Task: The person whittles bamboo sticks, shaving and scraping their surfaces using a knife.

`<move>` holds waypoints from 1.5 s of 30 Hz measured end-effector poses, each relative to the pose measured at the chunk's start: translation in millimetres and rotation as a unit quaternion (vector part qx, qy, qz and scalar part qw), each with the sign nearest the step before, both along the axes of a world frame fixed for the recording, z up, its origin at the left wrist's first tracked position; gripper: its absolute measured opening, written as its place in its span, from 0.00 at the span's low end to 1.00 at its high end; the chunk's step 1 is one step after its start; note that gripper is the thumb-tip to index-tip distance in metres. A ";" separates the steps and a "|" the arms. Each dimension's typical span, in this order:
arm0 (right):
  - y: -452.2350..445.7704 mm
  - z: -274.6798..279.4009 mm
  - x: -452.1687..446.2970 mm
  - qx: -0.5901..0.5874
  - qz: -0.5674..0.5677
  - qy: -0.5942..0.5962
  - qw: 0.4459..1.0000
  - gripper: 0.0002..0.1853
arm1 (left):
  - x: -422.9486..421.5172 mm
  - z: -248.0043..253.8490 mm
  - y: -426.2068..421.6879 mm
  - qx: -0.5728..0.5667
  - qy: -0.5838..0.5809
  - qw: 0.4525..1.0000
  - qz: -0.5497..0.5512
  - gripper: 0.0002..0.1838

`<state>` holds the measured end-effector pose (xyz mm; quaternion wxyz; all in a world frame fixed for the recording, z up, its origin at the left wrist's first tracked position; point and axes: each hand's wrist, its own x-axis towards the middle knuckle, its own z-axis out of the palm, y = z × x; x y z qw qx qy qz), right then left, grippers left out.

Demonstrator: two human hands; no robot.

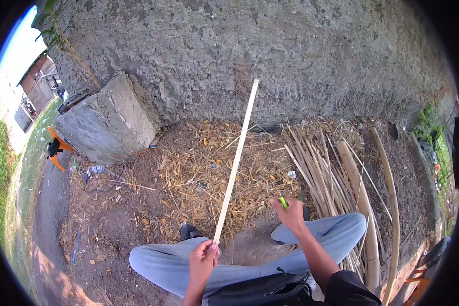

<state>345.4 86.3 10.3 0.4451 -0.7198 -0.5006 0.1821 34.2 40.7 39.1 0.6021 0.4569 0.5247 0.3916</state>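
Note:
My left hand (pixel 205 256) is closed around the lower end of a long, pale bamboo strip (pixel 236 158). The strip slants up and slightly right, its far tip in front of the grey wall. Over my right knee, my right hand (pixel 290 213) is closed on a small bright green object (pixel 283 202); only a short piece of it shows, so its kind is unclear. The right hand is apart from the strip. A bundle of thin bamboo strips (pixel 316 173) lies on the ground to the right.
Beside the bundle lie a thick bamboo pole (pixel 357 188) and a thinner curved pole (pixel 386 183). A rough wall (pixel 301 61) rises in front, with a concrete block (pixel 107 122) at left. An orange and black object (pixel 56 148) stands beyond it. Dry leaves (pixel 204 168) cover the ground.

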 end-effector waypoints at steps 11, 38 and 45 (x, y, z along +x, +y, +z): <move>-47.1 21.6 -64.4 0.091 0.182 -0.089 0.975 0.21 | 39.5 1.7 22.9 -0.133 -0.161 0.977 -0.033 0.15; -53.8 12.3 -78.6 0.191 0.174 -0.198 0.946 0.15 | 47.8 -12.7 17.5 -0.162 -0.144 0.972 -0.087 0.17; -55.6 8.8 -77.3 0.202 0.156 -0.216 0.942 0.17 | 49.6 -5.4 17.6 -0.147 -0.132 0.976 -0.095 0.17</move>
